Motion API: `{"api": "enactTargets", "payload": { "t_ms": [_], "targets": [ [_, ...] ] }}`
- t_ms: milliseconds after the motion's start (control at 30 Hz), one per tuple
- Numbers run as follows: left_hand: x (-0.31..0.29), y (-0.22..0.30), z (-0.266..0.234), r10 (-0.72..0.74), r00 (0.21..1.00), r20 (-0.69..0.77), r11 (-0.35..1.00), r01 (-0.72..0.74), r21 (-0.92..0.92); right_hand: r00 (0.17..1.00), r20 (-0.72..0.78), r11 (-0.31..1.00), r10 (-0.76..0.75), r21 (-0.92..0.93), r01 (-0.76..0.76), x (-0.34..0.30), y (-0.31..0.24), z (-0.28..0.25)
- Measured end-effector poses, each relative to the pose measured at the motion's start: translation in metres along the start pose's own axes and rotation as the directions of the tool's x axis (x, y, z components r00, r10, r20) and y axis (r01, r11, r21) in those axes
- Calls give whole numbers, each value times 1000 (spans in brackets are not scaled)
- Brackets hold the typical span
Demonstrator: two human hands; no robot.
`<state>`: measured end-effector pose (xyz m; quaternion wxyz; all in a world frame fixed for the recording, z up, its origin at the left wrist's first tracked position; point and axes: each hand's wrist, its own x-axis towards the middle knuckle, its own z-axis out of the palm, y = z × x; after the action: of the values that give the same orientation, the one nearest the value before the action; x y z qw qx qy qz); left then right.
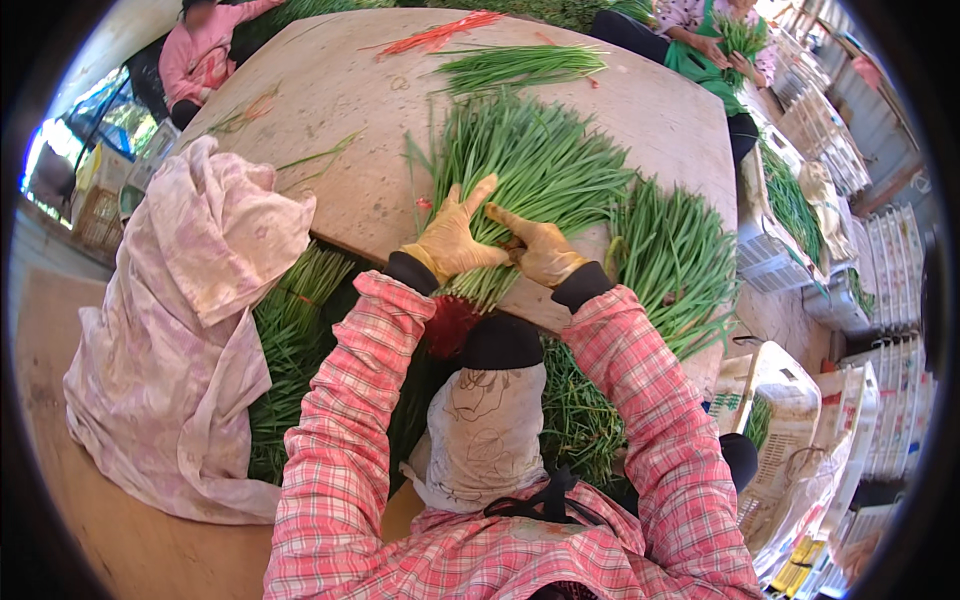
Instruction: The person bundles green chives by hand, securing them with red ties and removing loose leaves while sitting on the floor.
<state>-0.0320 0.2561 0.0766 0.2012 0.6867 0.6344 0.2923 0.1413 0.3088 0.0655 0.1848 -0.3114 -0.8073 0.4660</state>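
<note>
Greens [585, 410] lie heaped below the near edge of the worktop [665, 120], probably for easy reach. On that edge a green bundle [540, 150] rests tips outward, perhaps so its stem ends [482, 288] come to hand; the left grip [455, 240] is spread wide against them, while whether the right grip [545, 252] has closed one cannot tell. Farther off, red strips [440, 34] lie past a small bunch [520, 68], presumably out of the way.

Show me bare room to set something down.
Bare tabletop lies between the small far bunch and the right-hand green pile; more between the red strips and the loose stalks at left. Crowded: around the left hand, right hand and large bunch.
</note>
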Motion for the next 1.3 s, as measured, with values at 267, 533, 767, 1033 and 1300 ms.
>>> {"api": "enactTargets", "payload": {
  "t_ms": [267, 533, 767, 1033, 1300],
  "targets": [
    [-12, -124, -29, -684, 729, 16, 468, 456, -757, 999, 37, 993, 40, 107, -43, 0, 13, 5],
    [-20, -74, -10, -430, 886, 172, 382, 352, -855, 1000, -5, 998, 4, 61, -3, -5, 21, 5],
    [-10, -89, 33, -366, 909, -201, 699, 126, -704, 999, -1, 994, 46, 98, -46, -6, 16, 6],
    [1, -94, 9, -317, 942, -107, 915, 275, -294, 1000, 0, 996, 31, 87, -31, -7, 15, 6],
    [-19, -96, -17, -213, 971, -107, 904, 154, -398, 996, 27, 994, 81, 70, -83, -5, 10, 7]
  ]
}}
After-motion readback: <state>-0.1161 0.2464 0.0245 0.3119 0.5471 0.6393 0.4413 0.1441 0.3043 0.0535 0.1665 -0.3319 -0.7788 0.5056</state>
